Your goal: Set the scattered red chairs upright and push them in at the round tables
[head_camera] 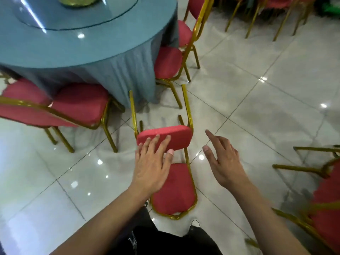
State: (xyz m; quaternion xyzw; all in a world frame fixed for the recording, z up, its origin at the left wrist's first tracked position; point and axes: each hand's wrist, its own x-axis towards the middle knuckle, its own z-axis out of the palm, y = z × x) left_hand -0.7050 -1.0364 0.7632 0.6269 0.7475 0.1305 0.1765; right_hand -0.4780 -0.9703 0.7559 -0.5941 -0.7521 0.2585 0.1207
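A red chair with a gold frame lies tipped on its back on the tiled floor, its legs (186, 103) pointing toward the round table (77, 50). Its seat cushion (176, 135) stands on edge and its backrest (174, 192) lies flat near my legs. My left hand (151, 162) rests on the cushion's edge with straight, spread fingers, the thumb against its lower rim. My right hand (223, 161) hovers to the right of the seat, fingers extended, touching nothing.
Red chairs (81, 103) (168, 61) stand tucked around the blue-clothed table. Another red chair (325, 196) lies tipped over at the right edge. More gold-legged chairs (272, 17) stand at the back right. Glossy tiles surround everything.
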